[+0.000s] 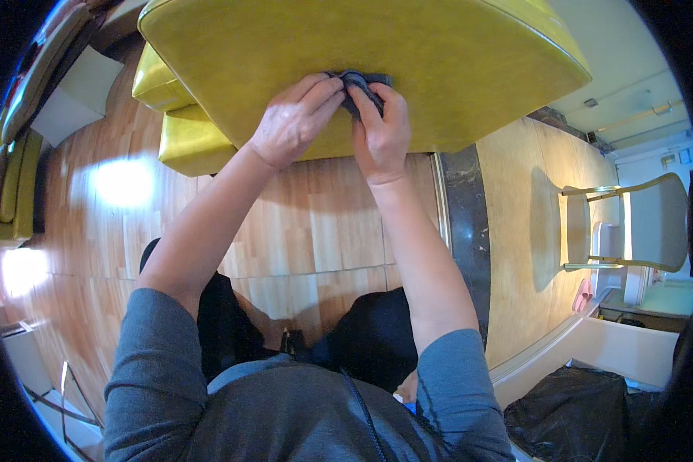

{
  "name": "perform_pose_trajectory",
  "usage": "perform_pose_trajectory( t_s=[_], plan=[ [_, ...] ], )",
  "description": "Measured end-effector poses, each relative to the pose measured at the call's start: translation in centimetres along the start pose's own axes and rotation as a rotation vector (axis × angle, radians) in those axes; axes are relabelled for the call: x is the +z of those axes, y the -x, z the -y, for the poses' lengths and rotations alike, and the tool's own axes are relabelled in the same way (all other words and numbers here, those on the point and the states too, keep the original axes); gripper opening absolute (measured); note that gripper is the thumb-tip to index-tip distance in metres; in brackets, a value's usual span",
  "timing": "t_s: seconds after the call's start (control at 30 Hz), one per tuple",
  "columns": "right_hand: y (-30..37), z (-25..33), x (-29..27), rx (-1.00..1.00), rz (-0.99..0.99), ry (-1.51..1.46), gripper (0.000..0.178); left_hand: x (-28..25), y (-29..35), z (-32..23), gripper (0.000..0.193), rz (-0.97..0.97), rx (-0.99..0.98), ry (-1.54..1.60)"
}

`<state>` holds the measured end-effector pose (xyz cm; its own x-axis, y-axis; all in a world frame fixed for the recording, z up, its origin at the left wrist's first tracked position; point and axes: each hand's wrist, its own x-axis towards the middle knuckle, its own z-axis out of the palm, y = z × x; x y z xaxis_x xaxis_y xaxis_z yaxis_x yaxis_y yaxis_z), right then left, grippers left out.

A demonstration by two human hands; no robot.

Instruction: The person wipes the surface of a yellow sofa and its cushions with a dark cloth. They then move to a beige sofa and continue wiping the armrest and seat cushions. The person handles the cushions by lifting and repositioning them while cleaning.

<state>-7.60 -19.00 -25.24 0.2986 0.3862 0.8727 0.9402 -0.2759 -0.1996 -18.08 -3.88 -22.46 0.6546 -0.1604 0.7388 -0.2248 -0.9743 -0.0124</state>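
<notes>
Pinching a bunched dark grey cloth, the person's left hand and right hand sit close together, fingers curled and nearly closed on it. The cloth lies against the broad face of a glossy mustard-yellow upholstered piece, toward its near edge; a wood-patterned floor shows below, and a chair stands at right.
</notes>
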Motion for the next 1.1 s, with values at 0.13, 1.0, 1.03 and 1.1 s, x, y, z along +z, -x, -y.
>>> perform_pose_trajectory(
  t_s=[0.13,1.0,1.03,1.1],
  plan=[
    [-4.4,3.1,-1.1,-0.148,-0.138,-0.064,0.038,-3.9,-1.1,0.1,0.034,-0.302,0.024,-0.100],
    [0.6,8.9,7.9,-0.083,0.108,-0.255,0.035,-4.1,9.6,4.5,0.030,-0.126,-0.173,-0.232],
    [0.7,8.5,7.6,-0.102,0.090,-0.247,0.034,-4.1,9.4,4.0,0.030,-0.128,-0.161,-0.203],
    [0.5,7.6,6.6,-0.142,0.051,-0.229,0.032,-4.3,7.7,3.5,0.029,-0.151,-0.124,-0.175]
  ],
)
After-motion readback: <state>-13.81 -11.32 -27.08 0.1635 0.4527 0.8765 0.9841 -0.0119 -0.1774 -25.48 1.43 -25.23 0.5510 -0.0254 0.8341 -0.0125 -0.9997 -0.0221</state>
